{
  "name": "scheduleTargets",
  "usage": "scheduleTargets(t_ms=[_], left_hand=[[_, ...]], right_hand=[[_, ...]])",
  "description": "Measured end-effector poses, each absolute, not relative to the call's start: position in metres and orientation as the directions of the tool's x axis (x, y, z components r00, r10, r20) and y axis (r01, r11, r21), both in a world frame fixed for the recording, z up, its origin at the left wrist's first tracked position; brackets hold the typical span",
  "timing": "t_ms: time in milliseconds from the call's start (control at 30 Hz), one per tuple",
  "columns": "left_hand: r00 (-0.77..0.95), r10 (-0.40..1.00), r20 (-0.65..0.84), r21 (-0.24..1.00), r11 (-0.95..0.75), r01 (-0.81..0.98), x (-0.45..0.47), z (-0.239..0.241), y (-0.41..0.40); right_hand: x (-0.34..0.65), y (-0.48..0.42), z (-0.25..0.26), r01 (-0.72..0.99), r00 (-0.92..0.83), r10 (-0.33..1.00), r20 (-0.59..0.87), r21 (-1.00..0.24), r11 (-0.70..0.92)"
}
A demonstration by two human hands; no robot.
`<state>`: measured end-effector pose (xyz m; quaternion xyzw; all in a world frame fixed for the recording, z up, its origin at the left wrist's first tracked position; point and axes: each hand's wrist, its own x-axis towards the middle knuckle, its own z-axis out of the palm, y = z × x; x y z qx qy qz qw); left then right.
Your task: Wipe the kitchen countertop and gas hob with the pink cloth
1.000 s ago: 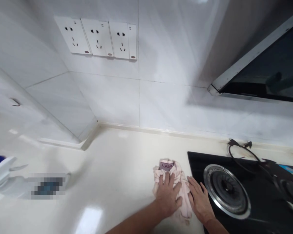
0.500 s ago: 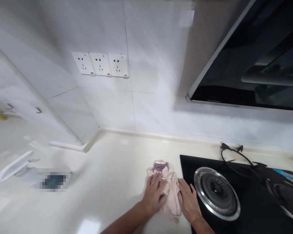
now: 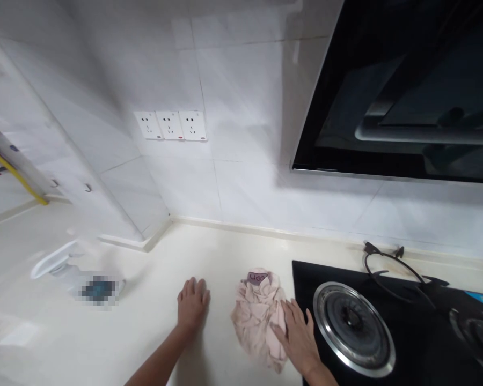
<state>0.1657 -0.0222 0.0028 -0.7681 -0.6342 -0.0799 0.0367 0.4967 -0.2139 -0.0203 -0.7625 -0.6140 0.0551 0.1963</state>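
A crumpled pale pink cloth [image 3: 257, 316] with a purple lettered patch at its top lies on the white countertop [image 3: 153, 343], just left of the black gas stove [image 3: 298, 284]. My right hand [image 3: 300, 335] rests on the cloth's right edge, fingers spread and thumb over the fabric, without gripping it. To the cloth's left, apart from it, my left hand [image 3: 192, 305] is on the bare counter with its fingers forward and slightly bent, holding nothing. Its thumb is hidden.
A burner [image 3: 354, 327] with a metal ring is right of my right hand. A black cable [image 3: 398, 257] loops over the stove's back edge. A white bottle-like object [image 3: 60, 268], partly blurred, stands at left. A dark range hood [image 3: 386, 134] overhangs the stove; wall sockets [image 3: 171, 126] are behind.
My left hand has left the cloth and moved left onto the counter. The cloth, bunched between both hands before, now lies more spread out. My right hand stays at its right side.
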Motion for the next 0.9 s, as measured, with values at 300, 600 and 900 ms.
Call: scheduleTargets(t_ms=[300, 600, 900], left_hand=[[0.194, 0.957, 0.217, 0.024, -0.204, 0.979, 0.168, -0.001, -0.023], [0.184, 0.963, 0.196, 0.039, -0.195, 0.98, 0.172, 0.003, -0.025], [0.17, 0.974, 0.148, 0.036, -0.177, 0.984, 0.178, 0.012, -0.028]], right_hand=[[0.433, -0.211, -0.029, 0.545, 0.422, 0.895, 0.143, -0.829, -0.124], [0.524, -0.216, 0.056, 0.195, 0.713, 0.701, 0.009, -0.963, -0.185], [0.523, -0.242, 0.07, 0.786, 0.26, 0.941, 0.218, -0.613, -0.075]])
